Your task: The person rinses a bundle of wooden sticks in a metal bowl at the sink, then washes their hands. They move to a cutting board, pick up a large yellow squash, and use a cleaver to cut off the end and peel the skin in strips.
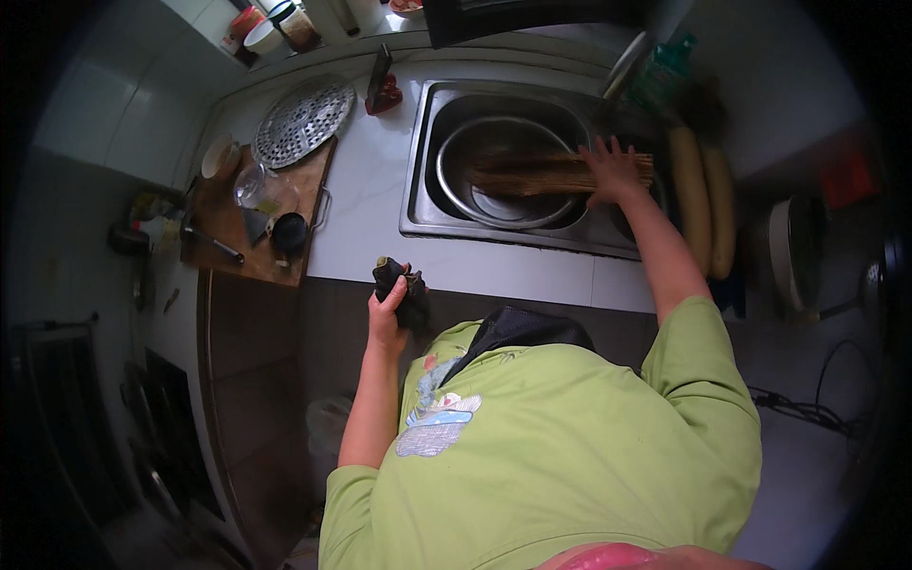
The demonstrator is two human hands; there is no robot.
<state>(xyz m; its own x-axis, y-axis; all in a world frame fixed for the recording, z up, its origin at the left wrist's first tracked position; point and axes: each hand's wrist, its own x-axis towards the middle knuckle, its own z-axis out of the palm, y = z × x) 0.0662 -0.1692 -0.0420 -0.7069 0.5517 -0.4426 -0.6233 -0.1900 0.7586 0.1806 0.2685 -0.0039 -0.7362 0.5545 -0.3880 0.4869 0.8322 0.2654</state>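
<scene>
My left hand is closed around a dark, crumpled bundle in front of the counter's edge. One end of this bundle is yellowish; its material is not plain. Over at the sink, my right hand has its fingers spread across the right part of a long brown bundle of wood-like strips. Whether the palm presses on the strips cannot be told. They lie across a round metal basin set in the sink, reaching past its right rim.
A wooden board at left bears a small black bowl and clear plastic containers. A perforated metal steamer plate overlaps its back edge. Two long pale gourd-like vegetables lie right of the sink, near a green bottle.
</scene>
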